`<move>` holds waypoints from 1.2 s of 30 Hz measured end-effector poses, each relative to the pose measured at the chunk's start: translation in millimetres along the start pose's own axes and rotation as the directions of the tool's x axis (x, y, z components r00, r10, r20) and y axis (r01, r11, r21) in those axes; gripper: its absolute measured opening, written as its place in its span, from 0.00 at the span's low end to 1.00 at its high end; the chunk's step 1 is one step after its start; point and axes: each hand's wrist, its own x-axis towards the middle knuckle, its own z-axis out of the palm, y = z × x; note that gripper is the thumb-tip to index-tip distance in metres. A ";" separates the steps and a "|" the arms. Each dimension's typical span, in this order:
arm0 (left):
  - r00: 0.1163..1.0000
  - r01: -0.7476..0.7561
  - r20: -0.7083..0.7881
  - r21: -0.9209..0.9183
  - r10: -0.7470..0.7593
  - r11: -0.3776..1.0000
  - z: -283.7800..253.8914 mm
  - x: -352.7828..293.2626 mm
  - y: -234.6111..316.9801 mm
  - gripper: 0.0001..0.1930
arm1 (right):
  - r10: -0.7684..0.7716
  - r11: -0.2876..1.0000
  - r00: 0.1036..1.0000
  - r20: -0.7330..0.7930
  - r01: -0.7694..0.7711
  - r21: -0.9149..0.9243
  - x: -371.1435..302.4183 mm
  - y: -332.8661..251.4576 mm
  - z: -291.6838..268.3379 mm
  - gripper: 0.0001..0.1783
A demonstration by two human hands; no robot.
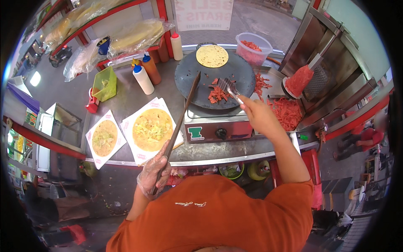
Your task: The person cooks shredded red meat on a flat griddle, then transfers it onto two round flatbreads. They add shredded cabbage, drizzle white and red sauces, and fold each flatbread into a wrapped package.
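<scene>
Topped flatbreads: at left of centre, two lie on paper, the larger flatbread and the smaller flatbread, with pale-green shreds on; we judge this part done.
Meat: we see red pieces loose and chopped on the dark griddle, upper centre; none show on the topped flatbreads, so we judge that left.
Plain flatbread: browned in spots, at the griddle's far edge.
Left hand: gloved, wrapped round our long knife.
Right hand: gripping a pronged tool at the meat.

The long dark knife is slanting over the griddle, where a silver fork is angling beside chopped red meat.
</scene>
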 end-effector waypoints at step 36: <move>0.994 -0.054 -0.099 -0.020 0.052 0.998 27.2 17.3 0.1 0.33 | -0.020 0.998 1.000 -0.013 0.019 -0.057 45.3 21.9 13.8 0.23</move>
